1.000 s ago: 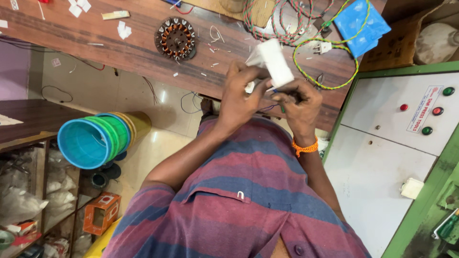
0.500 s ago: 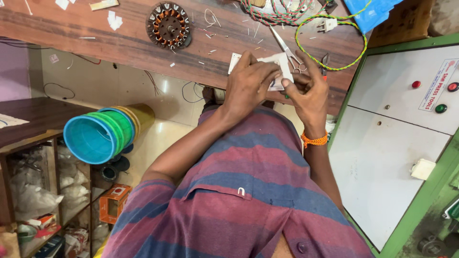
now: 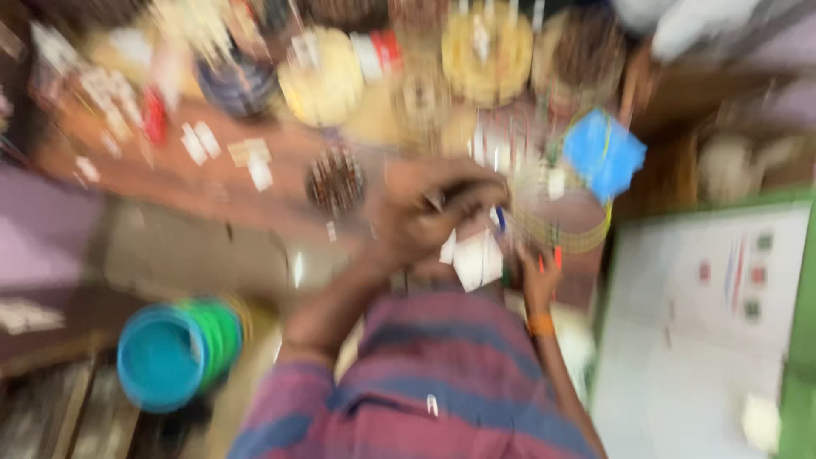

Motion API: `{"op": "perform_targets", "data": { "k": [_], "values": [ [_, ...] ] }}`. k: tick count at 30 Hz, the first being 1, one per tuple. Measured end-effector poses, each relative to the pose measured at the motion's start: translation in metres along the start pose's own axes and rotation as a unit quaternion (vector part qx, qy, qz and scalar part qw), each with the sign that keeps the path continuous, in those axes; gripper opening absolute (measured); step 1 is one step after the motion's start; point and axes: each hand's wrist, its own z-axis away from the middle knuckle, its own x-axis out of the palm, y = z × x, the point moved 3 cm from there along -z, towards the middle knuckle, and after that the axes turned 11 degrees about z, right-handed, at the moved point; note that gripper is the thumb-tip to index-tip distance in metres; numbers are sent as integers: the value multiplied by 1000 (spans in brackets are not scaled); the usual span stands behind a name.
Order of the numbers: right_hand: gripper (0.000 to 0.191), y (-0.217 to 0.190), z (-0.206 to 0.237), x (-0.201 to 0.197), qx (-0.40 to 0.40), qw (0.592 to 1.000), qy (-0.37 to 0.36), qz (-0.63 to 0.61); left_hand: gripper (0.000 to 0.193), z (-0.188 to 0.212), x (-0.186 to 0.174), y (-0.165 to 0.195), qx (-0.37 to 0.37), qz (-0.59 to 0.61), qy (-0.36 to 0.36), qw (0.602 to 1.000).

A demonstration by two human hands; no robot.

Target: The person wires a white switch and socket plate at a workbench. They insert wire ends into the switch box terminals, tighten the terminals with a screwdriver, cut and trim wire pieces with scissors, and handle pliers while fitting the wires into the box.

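Frame is heavily motion-blurred, so detail is limited. Left hand [image 3: 421, 212] is raised over the edge of the brown wooden surface [image 3: 195, 183], fingers curled in, touching the top of a white paper piece [image 3: 478, 259]; can't tell how tightly it grips. Right hand [image 3: 537, 276] sits just below and right of the paper, with an orange wristband [image 3: 539, 324]; fingers are too smeared to tell their state, though something thin and red-orange shows at them. The paper is between the two hands, in front of the striped maroon-blue shirt [image 3: 442, 374].

Around:
- Dark round wound part [image 3: 336, 180] on the surface, left of the hands.
- Blue square packet [image 3: 605, 153] up right, with yellow-green wire loops [image 3: 565, 234] below it.
- Stack of blue and green round tubs [image 3: 174, 353] low left.
- White panel [image 3: 710, 314] with green frame at right, small red and green labels on it, unreadable.
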Motion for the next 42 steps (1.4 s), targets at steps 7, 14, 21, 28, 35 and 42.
{"op": "perform_targets", "data": {
  "k": [7, 14, 21, 28, 35, 42],
  "values": [
    [40, -143, -59, -85, 1, 892, -242, -382, 17, -22, 47, -67, -154, 104, -35, 982],
    [26, -213, -87, -122, -77, 956, -120, -256, 16, -35, 79, -105, 92, -132, -11, 987],
    [25, -188, -88, -123, 29, 969, -185, -164, 19, -25, 108, -166, -1, -8, 15, 1000],
    [20, -166, -65, -104, -33, 930, -136, -341, 45, 41, 115, -256, -153, 312, -42, 937],
    [18, -116, -138, -102, -112, 952, 127, -255, 40, 134, 102, -321, -452, 458, 96, 760],
    [31, -89, -37, -53, -367, 920, -133, -24, 32, 137, 89, -323, -343, 292, 157, 879]
  ]
}}
